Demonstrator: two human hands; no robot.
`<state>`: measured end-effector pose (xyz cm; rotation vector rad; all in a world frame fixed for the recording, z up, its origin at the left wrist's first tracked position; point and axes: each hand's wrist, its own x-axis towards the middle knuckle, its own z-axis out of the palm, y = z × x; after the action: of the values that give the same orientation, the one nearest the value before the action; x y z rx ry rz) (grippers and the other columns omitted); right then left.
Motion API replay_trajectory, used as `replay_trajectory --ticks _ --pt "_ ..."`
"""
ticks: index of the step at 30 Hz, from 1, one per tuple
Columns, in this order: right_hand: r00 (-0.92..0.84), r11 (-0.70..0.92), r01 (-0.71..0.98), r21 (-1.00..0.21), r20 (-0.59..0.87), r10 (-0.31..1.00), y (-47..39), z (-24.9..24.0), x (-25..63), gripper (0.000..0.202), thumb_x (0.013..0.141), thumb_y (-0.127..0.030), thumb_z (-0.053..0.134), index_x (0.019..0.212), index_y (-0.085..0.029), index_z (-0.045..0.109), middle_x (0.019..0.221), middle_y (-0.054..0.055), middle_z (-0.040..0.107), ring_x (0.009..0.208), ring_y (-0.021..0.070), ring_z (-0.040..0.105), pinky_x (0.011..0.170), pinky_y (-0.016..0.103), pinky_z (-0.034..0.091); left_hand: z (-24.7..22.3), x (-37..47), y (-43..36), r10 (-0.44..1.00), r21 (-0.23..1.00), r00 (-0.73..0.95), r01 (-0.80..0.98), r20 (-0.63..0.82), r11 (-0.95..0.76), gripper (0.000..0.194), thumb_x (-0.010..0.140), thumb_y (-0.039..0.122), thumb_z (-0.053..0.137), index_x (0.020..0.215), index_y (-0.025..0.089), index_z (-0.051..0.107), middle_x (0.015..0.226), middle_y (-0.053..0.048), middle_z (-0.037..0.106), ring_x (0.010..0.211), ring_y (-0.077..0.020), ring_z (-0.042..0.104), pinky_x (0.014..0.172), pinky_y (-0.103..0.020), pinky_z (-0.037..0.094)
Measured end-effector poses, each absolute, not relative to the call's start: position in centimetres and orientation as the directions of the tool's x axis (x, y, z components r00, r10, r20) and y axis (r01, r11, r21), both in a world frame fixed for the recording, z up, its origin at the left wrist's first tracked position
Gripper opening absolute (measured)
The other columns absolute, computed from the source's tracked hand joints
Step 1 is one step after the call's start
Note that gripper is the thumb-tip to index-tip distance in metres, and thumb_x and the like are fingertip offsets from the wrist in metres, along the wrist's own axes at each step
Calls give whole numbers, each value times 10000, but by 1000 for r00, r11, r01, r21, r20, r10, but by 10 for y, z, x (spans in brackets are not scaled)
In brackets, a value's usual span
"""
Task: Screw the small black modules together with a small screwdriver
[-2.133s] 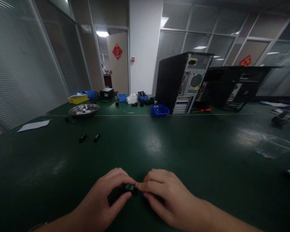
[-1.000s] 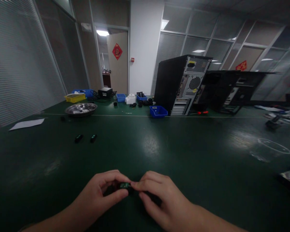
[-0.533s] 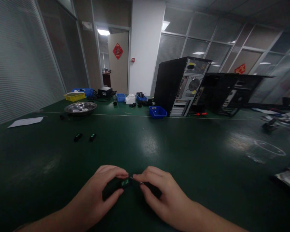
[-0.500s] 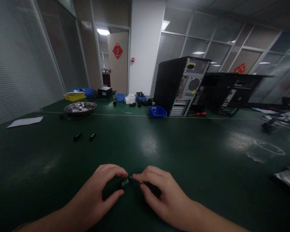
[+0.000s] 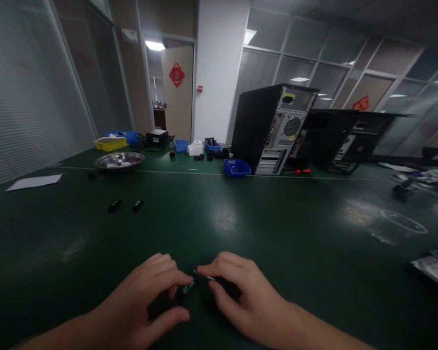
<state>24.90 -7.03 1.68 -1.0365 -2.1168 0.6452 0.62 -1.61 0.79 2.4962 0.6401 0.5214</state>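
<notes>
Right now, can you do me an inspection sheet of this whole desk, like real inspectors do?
Surface: green table, with shiny reflections and a pale line across the far part.
Job's things: small green-and-black part between the hands; thin piece; two small dark pieces farther off, to the left.
Clutter: metal bowl, paper sheet, blue tray, clear container.
Grip: left hand, thumb and forefinger apart around the small part, contact unclear; right hand pinches the thin piece.
Cables: dark ones beside a black box.
Surroundings: computer tower, white pillar, door with a red diamond decoration.
</notes>
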Motion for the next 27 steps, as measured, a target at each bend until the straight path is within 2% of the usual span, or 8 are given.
replay_trajectory --ticks 3,6,12,20,27 --pt "-447 562 471 -679 365 816 -70 17 249 297 934 -105 525 1184 -182 664 951 73 685 836 182 633 738 289 501 9 4 -16 520 582 811 294 267 -758 456 850 16 467 1208 264 599 1086 -53 660 959 -218 628 852 -310 523" --pt "-440 587 446 -676 405 801 -70 17 248 290 930 -99 527 1169 -189 664 938 72 688 824 181 633 728 289 502 6 1 -13 470 557 836 255 283 -790 616 781 -43 445 1283 292 569 1280 -44 634 1146 -226 606 1008 -329 496" --pt "-384 634 413 -654 506 772 -71 16 247 284 922 -85 529 1153 -173 669 899 84 696 799 188 642 709 296 510 4 -1 -11 360 451 886 204 292 -869 594 805 -46 508 1282 294 605 1357 -19 643 1243 -219 595 1099 -319 452" --pt "-393 649 384 -657 520 758 -70 16 246 305 904 -65 548 1161 -161 679 914 96 716 813 188 660 726 296 529 3 -2 -13 354 439 894 211 276 -873 595 816 -39 525 1315 278 590 1389 -28 624 1264 -221 593 1121 -335 438" --pt "-421 636 402 -659 484 767 -70 17 246 279 913 -87 540 1139 -176 678 927 87 714 824 183 658 732 286 526 8 1 -15 350 422 887 205 301 -883 539 807 -32 533 1259 253 603 1300 -47 677 1183 -233 636 1081 -337 469"
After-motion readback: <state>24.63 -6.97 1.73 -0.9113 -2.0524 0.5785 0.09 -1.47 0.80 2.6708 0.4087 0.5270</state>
